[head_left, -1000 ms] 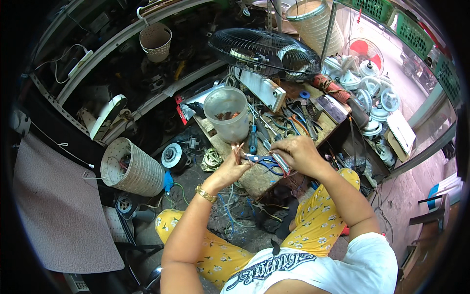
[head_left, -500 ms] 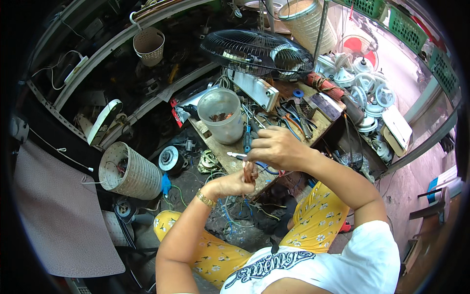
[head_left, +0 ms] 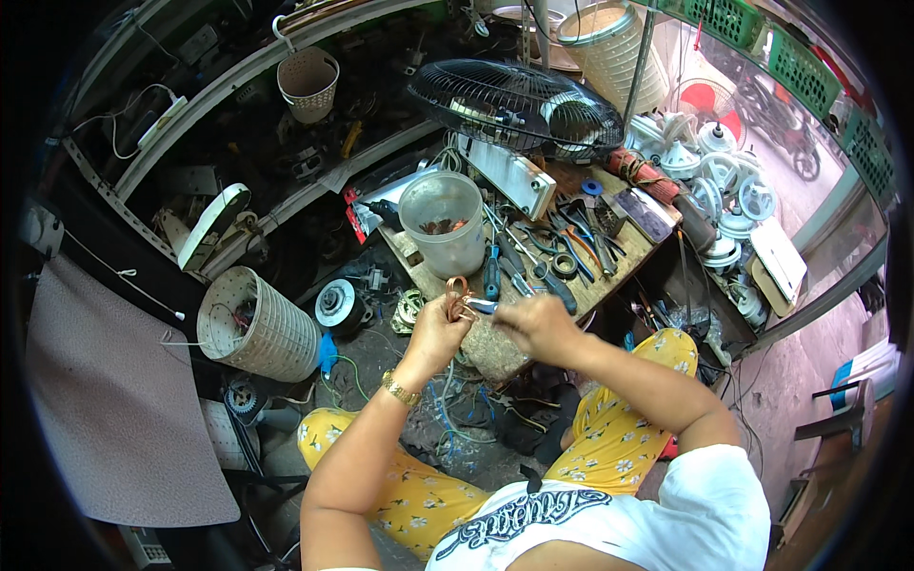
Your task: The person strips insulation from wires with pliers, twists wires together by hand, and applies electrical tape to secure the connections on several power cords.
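Observation:
My left hand [head_left: 438,333], with a gold-coloured watch at its wrist, is closed around a bundle of looped copper wire [head_left: 458,286]. The loops stick up above the fingers. Held in my right hand [head_left: 541,326] is a pair of pliers [head_left: 484,305] with a metal nose and some blue showing; the fist hides most of its handles. Its nose touches or nearly touches the wire. Just beyond both hands, a translucent plastic bucket [head_left: 442,221] stands on the low wooden bench [head_left: 497,350] with copper-coloured scraps inside.
Screwdrivers, pliers and a tape roll [head_left: 565,265] crowd the bench. A black fan guard [head_left: 519,105] lies behind them. White fan parts [head_left: 728,205] are piled at right. On the left floor are a woven basket [head_left: 257,328] and a motor [head_left: 340,305].
My left hand has risen with the copper wire, towards the bucket. The right hand has turned and moved lower and right, bringing the pliers' nose against or close to the loops.

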Motion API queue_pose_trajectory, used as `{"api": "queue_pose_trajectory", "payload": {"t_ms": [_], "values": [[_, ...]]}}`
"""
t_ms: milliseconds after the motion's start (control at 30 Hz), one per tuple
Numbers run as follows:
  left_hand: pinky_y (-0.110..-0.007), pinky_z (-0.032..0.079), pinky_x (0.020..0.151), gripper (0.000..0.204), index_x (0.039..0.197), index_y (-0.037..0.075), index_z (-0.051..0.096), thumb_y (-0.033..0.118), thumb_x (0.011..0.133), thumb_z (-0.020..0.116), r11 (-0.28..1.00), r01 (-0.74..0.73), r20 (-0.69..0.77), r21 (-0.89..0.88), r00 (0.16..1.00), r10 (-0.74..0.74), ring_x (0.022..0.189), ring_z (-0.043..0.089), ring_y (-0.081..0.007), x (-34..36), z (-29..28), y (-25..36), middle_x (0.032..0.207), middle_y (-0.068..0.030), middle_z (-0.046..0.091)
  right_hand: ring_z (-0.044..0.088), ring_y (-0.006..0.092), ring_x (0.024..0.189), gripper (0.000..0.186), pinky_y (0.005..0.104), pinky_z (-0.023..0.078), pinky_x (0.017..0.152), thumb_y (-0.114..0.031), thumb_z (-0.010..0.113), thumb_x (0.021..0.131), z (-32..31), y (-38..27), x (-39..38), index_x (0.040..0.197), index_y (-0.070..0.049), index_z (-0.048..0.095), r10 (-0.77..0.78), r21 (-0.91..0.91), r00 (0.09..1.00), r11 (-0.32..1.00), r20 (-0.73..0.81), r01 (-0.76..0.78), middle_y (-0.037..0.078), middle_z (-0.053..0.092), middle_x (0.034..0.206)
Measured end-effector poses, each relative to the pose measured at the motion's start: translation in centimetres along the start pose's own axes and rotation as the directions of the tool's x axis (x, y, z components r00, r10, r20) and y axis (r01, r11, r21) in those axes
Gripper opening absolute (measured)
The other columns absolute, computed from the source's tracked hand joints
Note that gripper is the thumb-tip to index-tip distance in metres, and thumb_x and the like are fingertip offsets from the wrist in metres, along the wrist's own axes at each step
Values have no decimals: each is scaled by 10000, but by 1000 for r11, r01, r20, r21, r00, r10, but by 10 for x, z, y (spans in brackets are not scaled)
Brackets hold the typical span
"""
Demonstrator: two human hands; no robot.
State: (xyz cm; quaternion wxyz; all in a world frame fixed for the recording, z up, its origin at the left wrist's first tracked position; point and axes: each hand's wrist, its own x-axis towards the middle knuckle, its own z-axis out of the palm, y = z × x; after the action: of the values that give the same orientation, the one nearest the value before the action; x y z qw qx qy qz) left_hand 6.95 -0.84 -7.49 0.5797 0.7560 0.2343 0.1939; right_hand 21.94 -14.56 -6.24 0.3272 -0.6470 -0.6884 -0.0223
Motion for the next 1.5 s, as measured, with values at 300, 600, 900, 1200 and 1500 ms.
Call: {"api": "queue_pose_trajectory", "payload": {"t_ms": [300,600,900,1200,1500], "values": [[-458,472,676,94,768,-37,613,55,785,604,817,-286,82,501,955,284,824,613,-402,10,23,-20,854,-246,633,589,218,797,97,358,455,663,-162,639,724,-25,-26,57,775,-83,613,-387,-320,922,876,-13,362,45,618,767],[-318,384,564,214,986,7,502,121,809,543,917,-383,119,109,921,370,603,443,-175,3,3,11,727,-33,463,497,47,557,178,211,386,500,-204,659,869,-13,46,45,905,-31,674,284,607,763,473,581,-638,-31,578,660],[-315,412,556,166,836,-3,639,116,912,552,948,-112,-136,297,978,158,575,482,-150,0,2,5,711,-61,580,641,237,700,97,359,496,601,-162,672,799,4,-16,1,870,-97,673,-134,-84,985,989,-113,125,76,657,774],[-330,419,617,74,889,31,659,75,857,609,856,-425,-88,294,880,467,641,529,-231,6,-4,25,721,-76,621,649,282,711,102,376,497,582,-203,670,802,-8,23,34,817,-102,678,107,113,993,989,-53,-100,92,661,747],[-331,451,557,114,953,85,663,90,872,583,462,-444,156,768,829,537,644,631,-275,0,-1,34,753,-130,648,637,256,670,90,363,503,573,-175,626,760,-26,2,44,766,-87,645,-103,-251,992,964,-66,84,71,621,725]]}}
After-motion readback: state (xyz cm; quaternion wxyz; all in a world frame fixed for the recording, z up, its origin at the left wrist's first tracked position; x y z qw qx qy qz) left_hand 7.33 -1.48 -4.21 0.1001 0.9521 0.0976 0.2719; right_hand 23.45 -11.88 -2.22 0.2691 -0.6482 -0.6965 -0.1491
